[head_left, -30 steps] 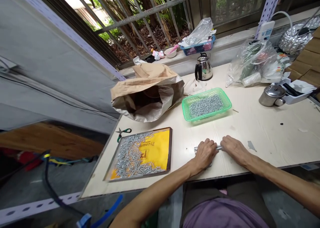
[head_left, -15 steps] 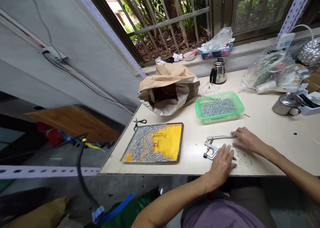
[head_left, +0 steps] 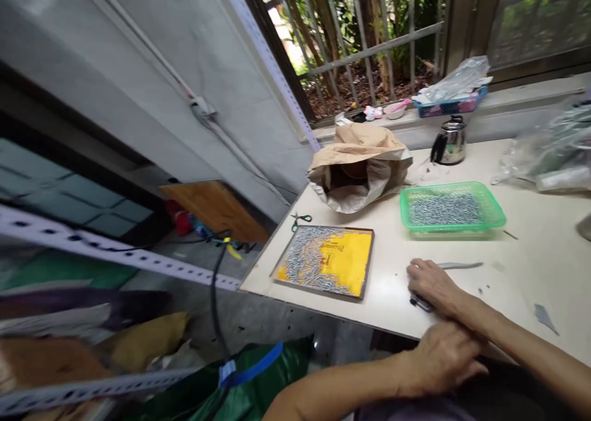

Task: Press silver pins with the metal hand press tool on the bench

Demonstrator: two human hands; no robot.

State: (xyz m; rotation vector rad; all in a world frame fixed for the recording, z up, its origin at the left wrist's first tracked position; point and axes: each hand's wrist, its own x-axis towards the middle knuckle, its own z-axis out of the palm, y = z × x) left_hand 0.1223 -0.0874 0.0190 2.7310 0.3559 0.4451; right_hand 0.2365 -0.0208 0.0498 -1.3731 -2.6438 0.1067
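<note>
My right hand [head_left: 431,285] lies over a silver spring-handled hand tool [head_left: 459,265] on the table, its fingers curled over the tool's body. The long handle sticks out behind the hand and a dark end shows below the fingers. My left hand [head_left: 452,353] is at the table's front edge, just under my right forearm; its fingers are blurred. Left of the tool lies a shallow tray [head_left: 369,267] with a yellow bottom and many small silver metal pins [head_left: 307,258]. A green plastic basket [head_left: 406,224] of similar pins [head_left: 443,208] stands behind my right hand.
An open brown paper bag [head_left: 360,144] stands behind the tray, with green-handled scissors [head_left: 301,220] beside it. A metal kettle [head_left: 451,141] and a clear plastic bag [head_left: 549,150] are farther back. A thin grey piece [head_left: 545,318] lies at the right.
The view has turned left. My right hand has moved from the tool's handle onto its body. My left hand has come off the tool and drawn back to the table edge.
</note>
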